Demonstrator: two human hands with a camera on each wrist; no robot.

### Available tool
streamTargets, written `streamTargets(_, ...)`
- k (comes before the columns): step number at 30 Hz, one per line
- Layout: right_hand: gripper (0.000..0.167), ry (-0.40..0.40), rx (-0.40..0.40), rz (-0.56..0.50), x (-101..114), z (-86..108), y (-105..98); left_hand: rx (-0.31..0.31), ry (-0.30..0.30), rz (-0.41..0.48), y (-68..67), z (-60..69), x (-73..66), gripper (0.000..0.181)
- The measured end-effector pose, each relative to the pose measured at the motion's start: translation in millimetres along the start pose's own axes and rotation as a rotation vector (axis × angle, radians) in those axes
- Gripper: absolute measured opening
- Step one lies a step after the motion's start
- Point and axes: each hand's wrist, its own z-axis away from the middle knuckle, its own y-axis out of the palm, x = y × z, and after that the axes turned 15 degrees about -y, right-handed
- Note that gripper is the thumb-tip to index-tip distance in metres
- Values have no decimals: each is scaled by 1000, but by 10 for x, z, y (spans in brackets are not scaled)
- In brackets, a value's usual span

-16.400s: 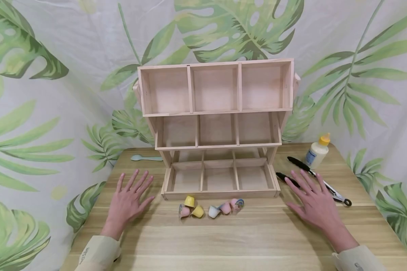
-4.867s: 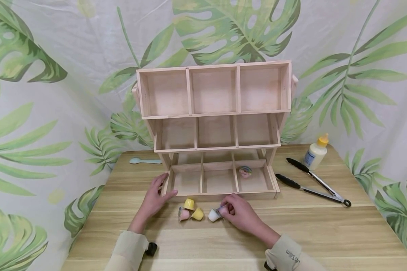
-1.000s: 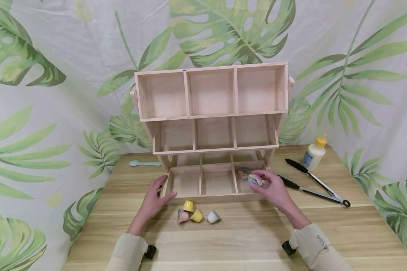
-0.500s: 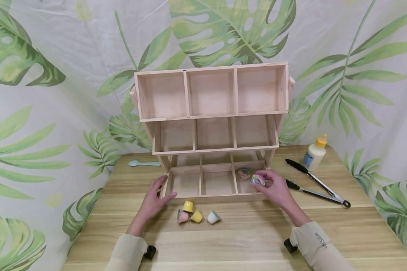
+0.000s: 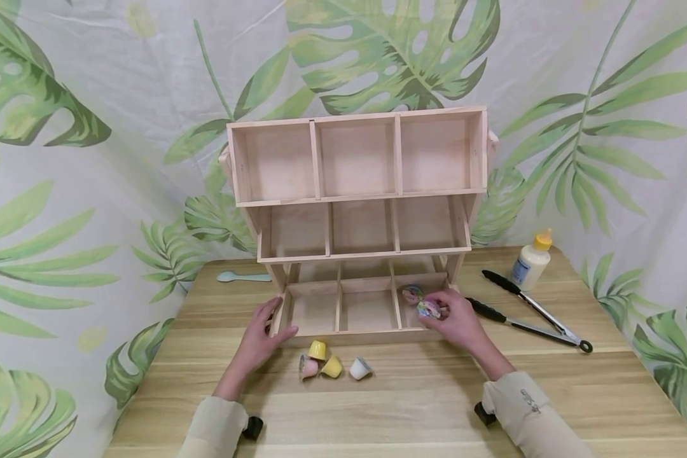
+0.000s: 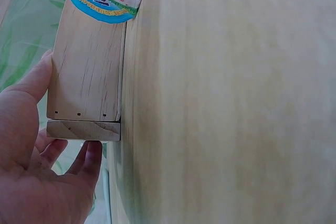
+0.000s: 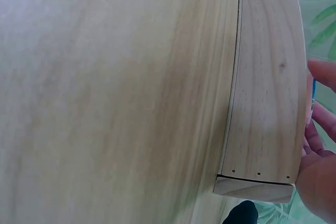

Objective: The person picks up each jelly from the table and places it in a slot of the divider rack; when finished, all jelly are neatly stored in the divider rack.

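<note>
A wooden three-tier rack (image 5: 362,254) stands at the middle of the table, with three compartments in each tier. My left hand (image 5: 259,337) grips the left front corner of its bottom tier, thumb on the front side and fingers round the end. My right hand (image 5: 457,318) pinches a jelly cup (image 5: 429,310) by its side, inside the bottom right compartment, its printed lid towards me. Behind it lies a second jelly cup (image 5: 412,293). On the table before the rack are a yellow cup (image 5: 317,349), a pink cup (image 5: 308,366), another yellow cup (image 5: 332,366) and a white cup (image 5: 360,367).
Black-handled tongs (image 5: 535,318) lie spread to the right of the rack. A white bottle with a yellow cap (image 5: 530,261) stands behind them. At the back left is a pale blue spoon (image 5: 243,277), its right end by the rack. A leaf-print cloth hangs behind the table.
Two jelly cups have gone from the table into the bottom right compartment, one still in my right hand. That hand has lowered slightly leftward. My left hand moved earlier from the table to the rack.
</note>
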Motion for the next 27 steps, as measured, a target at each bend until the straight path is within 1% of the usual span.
streamTargets(3, 38, 3, 19, 20, -3, -20, 23, -2, -1, 0, 1, 1, -2, 85)
streamTargets(11, 37, -8, 58, 115, -4, -61, 69, 0, -4, 2, 1, 2, -5, 85)
streamTargets(21, 36, 31, 88, 167, -16, -100, 69, 2, -7, 10, 3, 9, 1, 85)
streamTargets(27, 37, 66, 107, 179, -11, -133, 57, -4, -5, 2, 8, 3, -10, 85)
